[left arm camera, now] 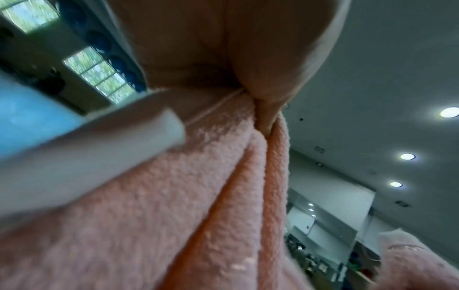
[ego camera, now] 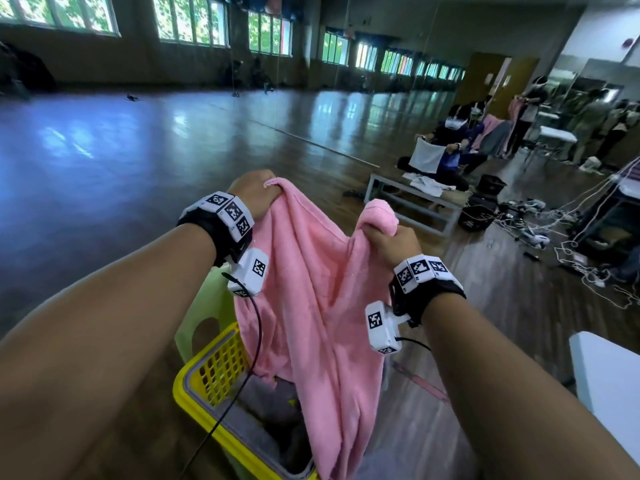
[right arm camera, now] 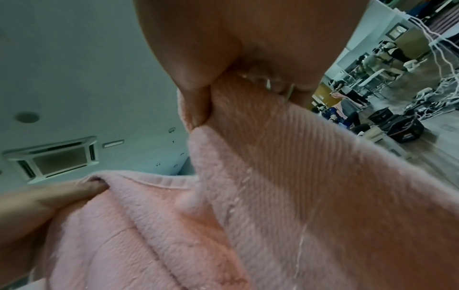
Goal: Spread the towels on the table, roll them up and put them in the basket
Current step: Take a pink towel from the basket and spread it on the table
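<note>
A pink towel [ego camera: 311, 292] hangs in the air between both hands, its lower end draping down over the yellow basket [ego camera: 207, 372]. My left hand [ego camera: 254, 192] grips one top corner of it. My right hand [ego camera: 391, 239] grips another bunched part of its top edge, lower and to the right. From the left wrist the pink towel [left arm camera: 174, 206] fills the view below the thumb. From the right wrist the pink towel [right arm camera: 273, 196] is pinched at the thumb, and the left hand [right arm camera: 62, 194] shows holding the far edge. Grey cloth [ego camera: 270, 403] lies inside the basket.
The basket sits on a pale green plastic stool [ego camera: 204, 313]. A white table corner [ego camera: 606, 379] shows at the right edge. Beyond lie a wooden floor, a low bench [ego camera: 412, 202], black crates [ego camera: 479, 211], tangled white cables [ego camera: 588, 244] and other people at the far right.
</note>
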